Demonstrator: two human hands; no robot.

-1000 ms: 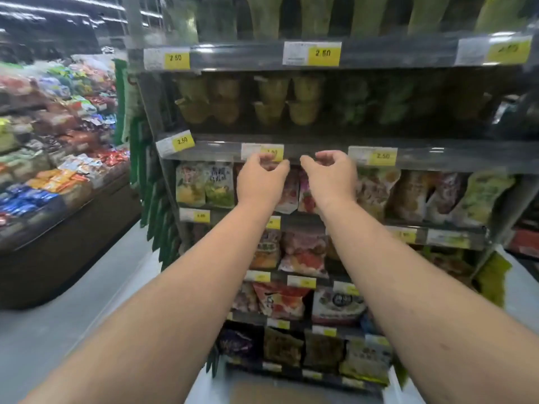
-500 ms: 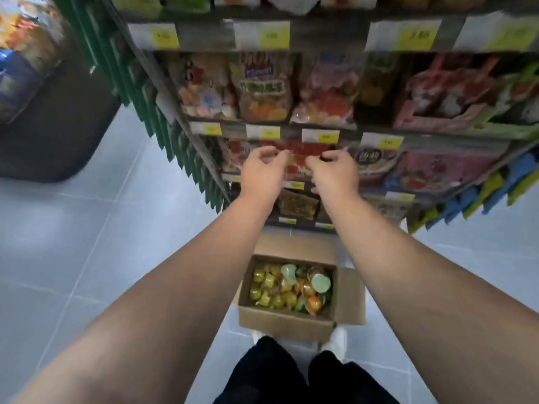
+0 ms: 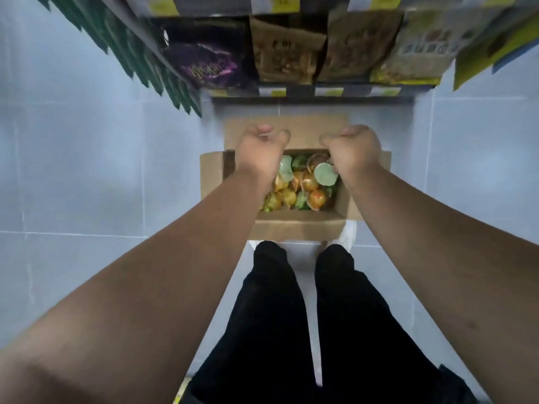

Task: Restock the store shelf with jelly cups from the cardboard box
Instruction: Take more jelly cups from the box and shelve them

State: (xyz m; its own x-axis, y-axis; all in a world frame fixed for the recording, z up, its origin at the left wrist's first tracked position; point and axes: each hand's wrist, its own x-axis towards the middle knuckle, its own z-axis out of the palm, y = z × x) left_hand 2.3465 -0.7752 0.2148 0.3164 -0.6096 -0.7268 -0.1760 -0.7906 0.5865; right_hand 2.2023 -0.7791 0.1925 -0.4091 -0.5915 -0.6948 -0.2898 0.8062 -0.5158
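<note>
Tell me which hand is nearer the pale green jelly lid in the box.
Right. The right hand sits at the lid, overlapping its upper right edge; the left hand is across the box, apart from it.

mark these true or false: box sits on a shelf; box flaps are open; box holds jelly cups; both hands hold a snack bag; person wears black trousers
1. The cardboard box sits on a shelf. False: it stands on the tiled floor, below the bottom shelf.
2. Its flaps are open. True.
3. It holds jelly cups. True.
4. The left hand and right hand hold a snack bag. False: both are loosely curled over the box, with no bag in them.
5. The person wears black trousers. True.
</note>
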